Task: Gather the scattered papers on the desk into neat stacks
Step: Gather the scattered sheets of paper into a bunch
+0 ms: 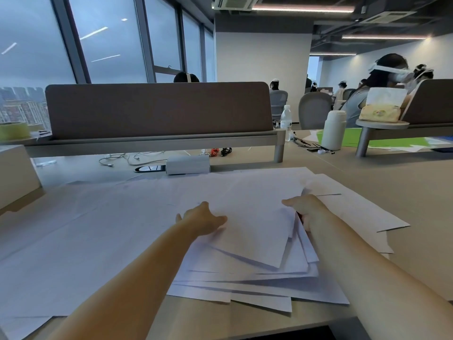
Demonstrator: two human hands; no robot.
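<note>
On the counter, straight ahead of the person, a loose pile of white papers lay fanned and crooked, its corners sticking out toward the near edge. The left hand rested palm down on the pile's left side, fingers spread and flat, thumb stretched toward the right. The right hand held the pile's right edge, thumb laid over the top sheet while its fingers went out of sight under the paper. Overlapping loose sheets covered the counter to the left, and further sheets lay just right of the right hand. Beyond the papers sat a grey box and tangled cables below a brown divider panel. A white flask and a clear water bottle stood farther right.
</note>
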